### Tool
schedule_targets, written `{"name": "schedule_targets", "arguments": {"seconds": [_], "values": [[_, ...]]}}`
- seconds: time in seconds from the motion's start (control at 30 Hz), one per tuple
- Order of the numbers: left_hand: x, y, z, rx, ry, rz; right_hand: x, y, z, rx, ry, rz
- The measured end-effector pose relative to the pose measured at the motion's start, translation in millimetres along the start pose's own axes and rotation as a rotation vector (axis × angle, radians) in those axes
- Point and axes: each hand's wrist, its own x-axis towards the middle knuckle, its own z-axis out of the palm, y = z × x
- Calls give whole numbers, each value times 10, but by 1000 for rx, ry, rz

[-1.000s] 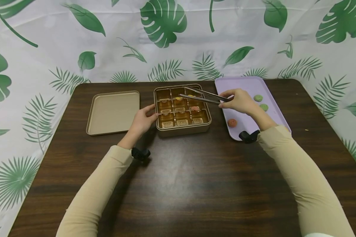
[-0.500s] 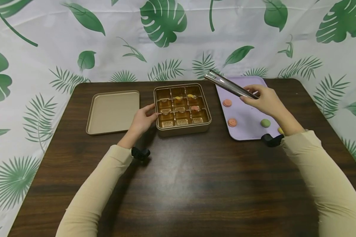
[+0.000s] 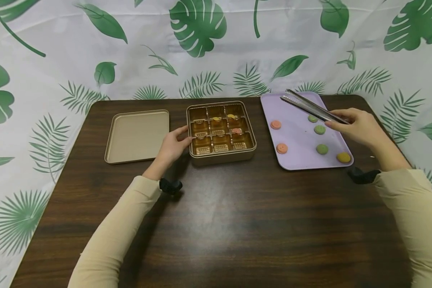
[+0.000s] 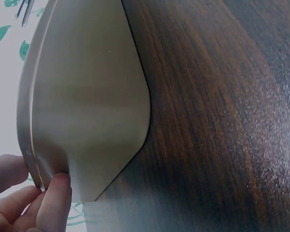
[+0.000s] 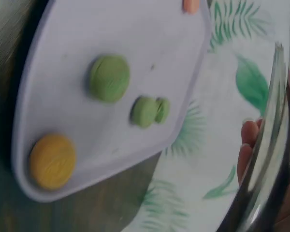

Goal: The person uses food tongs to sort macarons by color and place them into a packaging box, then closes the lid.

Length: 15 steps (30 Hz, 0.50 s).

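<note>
Dark tabletop (image 3: 216, 224); hands (image 3: 173, 146) (image 3: 360, 126) well apart

The box (image 3: 224, 159) is gold, one macaron (image 3: 236, 131) inside seemingly pink.

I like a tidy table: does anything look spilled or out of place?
A pale speck, possibly a crumb, stands out on the dark table right of the lilac tray; tiny specks mark the tray's otherwise plain surface.

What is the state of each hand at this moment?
Left hand: closed, gripping the nine-compartment gold box by its left side.
Right hand: closed, holding metal tongs.
</note>
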Motion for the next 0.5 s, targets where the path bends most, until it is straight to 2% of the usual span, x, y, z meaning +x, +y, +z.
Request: {"name": "schedule_targets", "arguments": {"seconds": [0.5], "values": [[-15, 14, 0, 0, 4, 3, -260, 709, -186, -92, -58, 76]]}}
